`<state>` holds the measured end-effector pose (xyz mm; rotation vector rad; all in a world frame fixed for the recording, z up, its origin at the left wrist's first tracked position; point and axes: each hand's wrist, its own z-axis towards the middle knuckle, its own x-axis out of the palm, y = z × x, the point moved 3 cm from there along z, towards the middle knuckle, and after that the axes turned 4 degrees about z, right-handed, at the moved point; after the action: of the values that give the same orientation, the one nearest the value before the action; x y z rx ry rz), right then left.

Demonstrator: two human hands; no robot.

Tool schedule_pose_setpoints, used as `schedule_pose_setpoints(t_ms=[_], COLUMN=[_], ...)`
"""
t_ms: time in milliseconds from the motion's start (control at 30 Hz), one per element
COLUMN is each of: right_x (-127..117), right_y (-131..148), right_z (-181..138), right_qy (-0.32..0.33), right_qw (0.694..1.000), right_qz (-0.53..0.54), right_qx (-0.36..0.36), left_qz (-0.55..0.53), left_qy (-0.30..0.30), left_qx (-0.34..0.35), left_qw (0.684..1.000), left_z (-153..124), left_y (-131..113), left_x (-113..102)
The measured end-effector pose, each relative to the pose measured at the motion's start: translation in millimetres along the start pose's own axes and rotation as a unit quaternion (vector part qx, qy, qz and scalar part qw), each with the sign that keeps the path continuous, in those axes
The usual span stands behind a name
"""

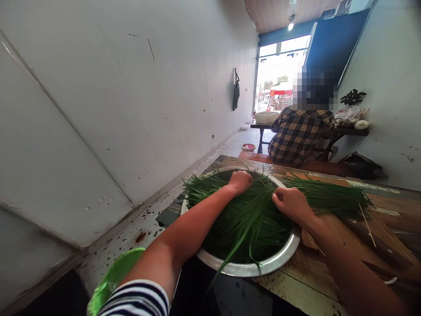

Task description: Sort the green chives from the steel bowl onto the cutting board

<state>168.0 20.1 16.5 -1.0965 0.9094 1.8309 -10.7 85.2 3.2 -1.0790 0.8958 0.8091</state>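
A wide metal basin full of long green garlic chives stands on the table in front of me. My left hand reaches over the far part of the basin, fingers closed in a pinch; what they hold, if anything, is too small to make out. At the basin's right rim my right hand is closed on the upper end of a bunch of chives, whose leaves fan down across the basin and hang over its near rim. Another pile of chives lies on the table, just beyond my right hand.
Thin wooden sticks lie on the wooden table at right. A green-lined bin is on the floor at lower left. Ahead, a person in a plaid shirt sits at another table bearing a white tub.
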Motion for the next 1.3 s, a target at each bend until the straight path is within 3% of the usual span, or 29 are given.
schedule_pose_setpoints(t_ms=[167,433,1300], right_x=[0.1,1.6,3.5], right_y=[-0.6,-0.2,-2.3], right_z=[0.0,0.2,-0.1], right_qy=[-0.005,-0.012,-0.017], right_qw=[1.000,1.000,1.000], right_qz=[0.009,0.016,0.024], right_qx=[0.002,-0.005,-0.010], left_qz=[-0.095,-0.240,-0.285], left_qy=[-0.008,0.001,0.011], left_qx=[-0.024,-0.062,-0.064], left_qw=[0.995,0.969,0.956], left_z=[2.6,8.7,7.6], left_y=[5.0,16.5,15.3], left_x=[-5.2,5.1,8.4])
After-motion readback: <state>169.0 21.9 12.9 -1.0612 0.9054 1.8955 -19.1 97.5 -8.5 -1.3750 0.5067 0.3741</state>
